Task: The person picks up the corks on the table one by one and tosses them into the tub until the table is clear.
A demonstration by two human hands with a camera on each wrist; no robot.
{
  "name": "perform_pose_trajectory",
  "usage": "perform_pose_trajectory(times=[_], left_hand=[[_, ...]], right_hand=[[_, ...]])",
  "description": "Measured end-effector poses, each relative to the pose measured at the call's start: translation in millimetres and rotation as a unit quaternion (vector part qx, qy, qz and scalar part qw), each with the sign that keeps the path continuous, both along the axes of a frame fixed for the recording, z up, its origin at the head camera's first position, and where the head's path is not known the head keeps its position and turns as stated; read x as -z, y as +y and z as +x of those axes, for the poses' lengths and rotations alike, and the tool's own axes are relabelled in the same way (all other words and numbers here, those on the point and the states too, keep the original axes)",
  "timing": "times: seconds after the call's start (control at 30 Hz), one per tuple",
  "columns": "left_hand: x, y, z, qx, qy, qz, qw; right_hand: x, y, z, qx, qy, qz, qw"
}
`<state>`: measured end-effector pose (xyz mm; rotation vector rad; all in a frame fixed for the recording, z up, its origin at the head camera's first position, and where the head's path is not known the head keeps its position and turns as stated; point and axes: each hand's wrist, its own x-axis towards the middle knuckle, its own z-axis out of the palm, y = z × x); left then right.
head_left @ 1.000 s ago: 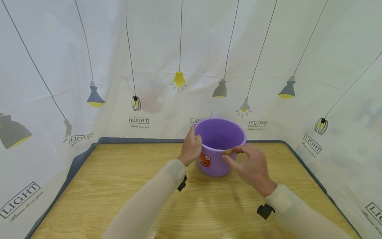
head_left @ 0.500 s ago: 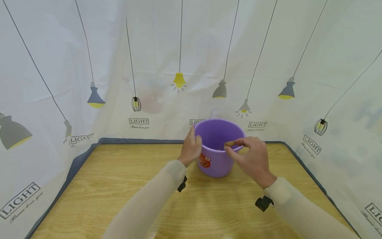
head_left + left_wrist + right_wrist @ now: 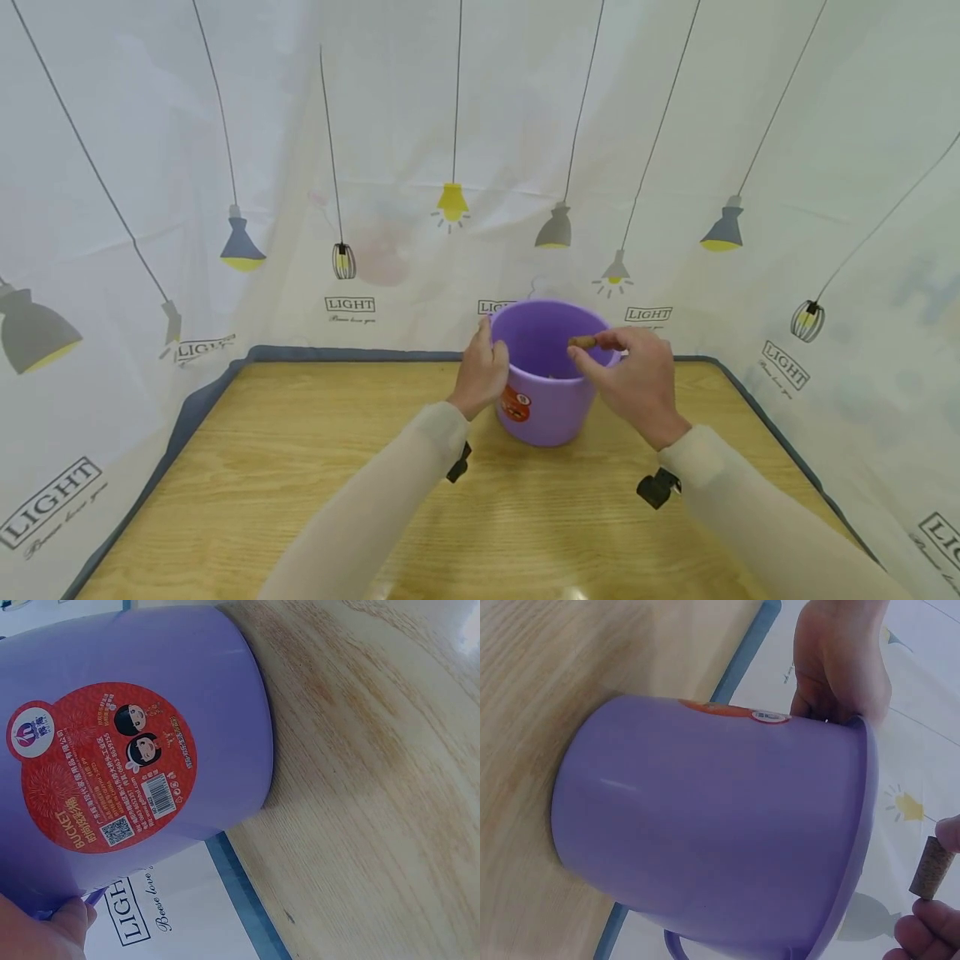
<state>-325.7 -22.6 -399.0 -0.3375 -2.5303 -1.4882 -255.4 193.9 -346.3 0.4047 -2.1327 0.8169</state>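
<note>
A purple bucket (image 3: 543, 408) stands upright on the table, a round red label (image 3: 109, 765) on its side. My left hand (image 3: 480, 371) grips the bucket at its left rim; some of those fingers are hidden behind the wall. Between thumb and fingers, my right hand (image 3: 637, 375) pinches a short brown cork (image 3: 932, 868). In the head view this cork overlaps the bucket's mouth, near the right side of the rim. A small brownish bit shows low inside the bucket, mostly hidden by the front rim.
The wooden table (image 3: 315, 467) has a blue-grey border along its edges. White cloth (image 3: 390, 125) printed with hanging lamps encloses it at the back and both sides. A bucket handle (image 3: 676, 946) hangs at the bucket's side. Dark wrist cameras (image 3: 657, 488) sit under both sleeves.
My right hand has risen with the cork, from the bucket's front rim to above its mouth. My left hand keeps its hold, and the bucket stays in place.
</note>
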Motion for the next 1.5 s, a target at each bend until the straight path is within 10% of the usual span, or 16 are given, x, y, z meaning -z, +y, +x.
perform_pose_trajectory(times=[1.5], left_hand=[[-0.4, 0.3, 0.4, 0.001, 0.006, 0.0, 1.0]], right_hand=[[-0.8, -8.0, -37.4, 0.069, -0.147, 0.095, 0.9822]])
